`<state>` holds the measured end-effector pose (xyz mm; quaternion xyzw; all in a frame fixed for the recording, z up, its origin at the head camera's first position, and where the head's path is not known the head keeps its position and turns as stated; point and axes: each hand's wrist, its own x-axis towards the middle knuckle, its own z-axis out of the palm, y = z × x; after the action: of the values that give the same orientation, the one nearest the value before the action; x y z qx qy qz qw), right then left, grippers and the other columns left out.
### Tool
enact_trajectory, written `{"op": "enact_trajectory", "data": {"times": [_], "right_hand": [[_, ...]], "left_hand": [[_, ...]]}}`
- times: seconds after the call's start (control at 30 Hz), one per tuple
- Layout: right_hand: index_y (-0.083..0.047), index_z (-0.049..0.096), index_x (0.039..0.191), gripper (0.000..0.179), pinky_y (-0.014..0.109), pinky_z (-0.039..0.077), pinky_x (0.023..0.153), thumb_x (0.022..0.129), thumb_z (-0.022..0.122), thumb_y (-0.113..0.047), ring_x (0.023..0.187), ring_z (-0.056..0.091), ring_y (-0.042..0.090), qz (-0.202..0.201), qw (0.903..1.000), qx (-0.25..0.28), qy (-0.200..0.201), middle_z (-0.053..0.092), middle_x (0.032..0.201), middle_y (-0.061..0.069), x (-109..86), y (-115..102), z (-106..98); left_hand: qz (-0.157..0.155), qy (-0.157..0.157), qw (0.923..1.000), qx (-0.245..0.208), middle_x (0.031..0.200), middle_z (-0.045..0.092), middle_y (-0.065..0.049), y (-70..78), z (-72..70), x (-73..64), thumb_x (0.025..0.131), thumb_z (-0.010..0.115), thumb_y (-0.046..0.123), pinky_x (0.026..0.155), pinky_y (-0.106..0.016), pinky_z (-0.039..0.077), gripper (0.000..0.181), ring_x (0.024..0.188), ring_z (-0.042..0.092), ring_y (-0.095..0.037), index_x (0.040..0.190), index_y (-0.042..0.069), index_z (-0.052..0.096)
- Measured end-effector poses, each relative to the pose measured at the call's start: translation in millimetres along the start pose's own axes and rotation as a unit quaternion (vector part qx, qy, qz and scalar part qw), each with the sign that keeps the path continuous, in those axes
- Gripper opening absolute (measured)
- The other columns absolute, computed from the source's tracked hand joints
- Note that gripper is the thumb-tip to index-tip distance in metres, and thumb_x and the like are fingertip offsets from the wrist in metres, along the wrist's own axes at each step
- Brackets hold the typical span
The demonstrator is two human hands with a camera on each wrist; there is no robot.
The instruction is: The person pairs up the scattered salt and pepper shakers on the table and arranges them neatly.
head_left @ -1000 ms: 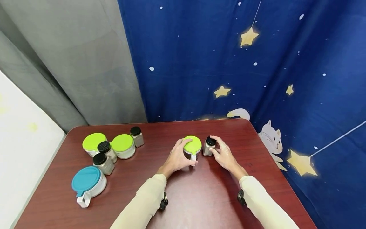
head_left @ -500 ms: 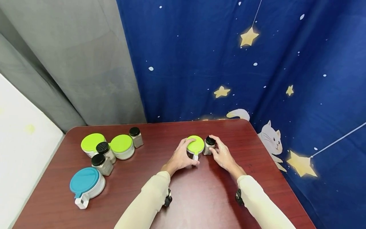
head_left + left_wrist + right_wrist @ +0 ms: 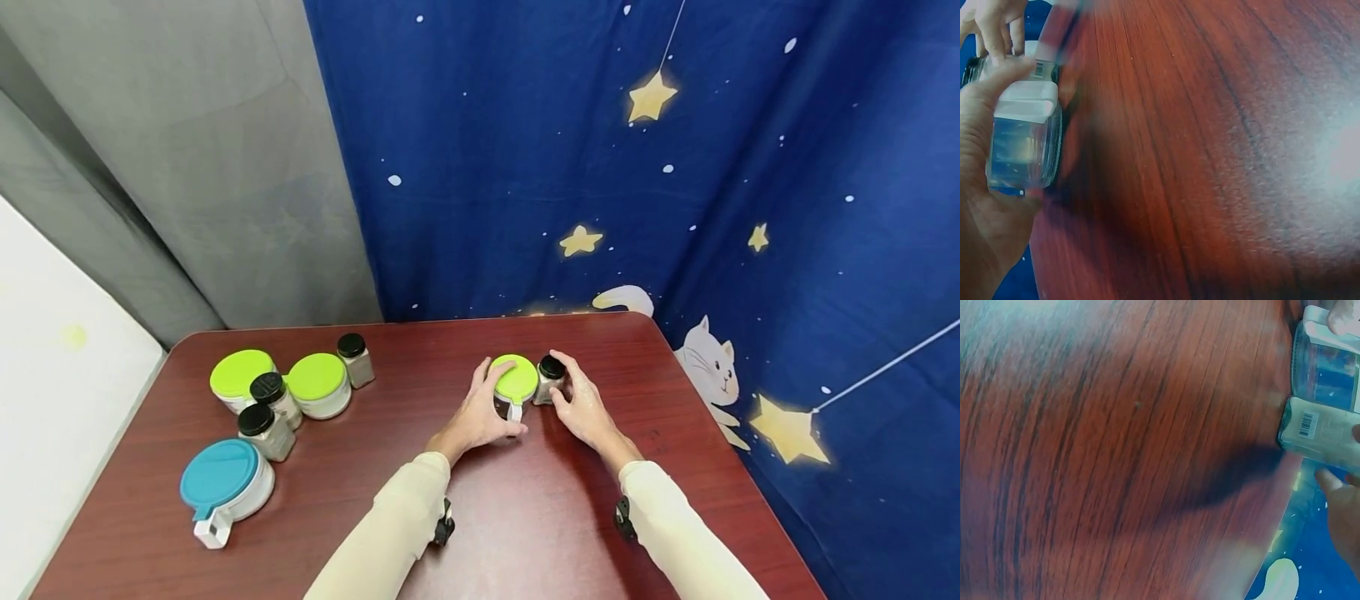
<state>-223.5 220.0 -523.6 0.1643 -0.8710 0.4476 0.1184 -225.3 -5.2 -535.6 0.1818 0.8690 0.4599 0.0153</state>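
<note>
My left hand [image 3: 480,415] holds a clear seasoning jar with a lime-green lid [image 3: 517,379], its thumb at the white handle [image 3: 1025,100] and its fingers around the far side. Close against this jar on the right stands a small glass spice bottle with a black cap [image 3: 552,367]. My right hand [image 3: 588,410] curls around that bottle, index finger by the cap and thumb at the near side. A barcode label shows on the bottle [image 3: 1316,428] in the right wrist view. Both containers stand upright on the table.
At the left of the dark red table [image 3: 420,517] stand two green-lidded jars [image 3: 318,379], a larger blue-lidded jar [image 3: 221,475] with a white handle, and several black-capped bottles [image 3: 268,429]. Grey and blue curtains [image 3: 480,167] hang behind the far edge.
My left hand has slid the green-lidded jar right, closing the gap to the black-capped bottle. My right hand stays at the bottle, its position almost the same.
</note>
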Motion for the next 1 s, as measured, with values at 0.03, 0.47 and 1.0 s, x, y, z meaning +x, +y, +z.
{"op": "enact_trajectory", "data": {"times": [0.03,0.47,1.0], "right_hand": [[-0.013,0.042,0.152,0.071,0.049,0.041,0.105,0.089,0.067,0.007,0.130,0.050,0.027,0.003,1.0000,-0.002,0.007,0.046,0.151,0.015,-0.1,-1.7,-0.7],[-0.012,0.057,0.140,0.049,0.044,0.046,0.096,0.093,0.064,0.000,0.137,0.043,0.018,-0.048,0.9982,0.006,0.035,0.046,0.154,0.001,11.9,-55.4,1.2],[-0.009,0.065,0.125,0.031,0.042,0.037,0.109,0.094,0.064,-0.003,0.134,0.047,0.017,-0.129,0.9907,-0.020,-0.037,0.059,0.140,0.004,39.9,-100.5,22.1]], "left_hand": [[0.001,0.004,1.0000,-0.003,0.165,0.013,-0.015,0.4,-1.3,-1.4,0.065,0.098,0.031,0.106,-0.055,0.038,0.112,0.144,0.031,-0.039,0.157,0.034,0.033],[0.052,0.049,0.9974,0.001,0.165,0.020,-0.009,-1.3,-56.9,-23.4,0.083,0.084,0.032,0.112,-0.060,0.027,0.095,0.150,0.019,-0.028,0.161,0.033,0.029],[0.070,0.109,0.9879,0.084,0.166,0.017,-0.012,10.4,-151.6,-49.6,0.086,0.079,0.028,0.113,-0.065,0.019,0.095,0.151,0.011,-0.034,0.163,0.017,0.024]]}}
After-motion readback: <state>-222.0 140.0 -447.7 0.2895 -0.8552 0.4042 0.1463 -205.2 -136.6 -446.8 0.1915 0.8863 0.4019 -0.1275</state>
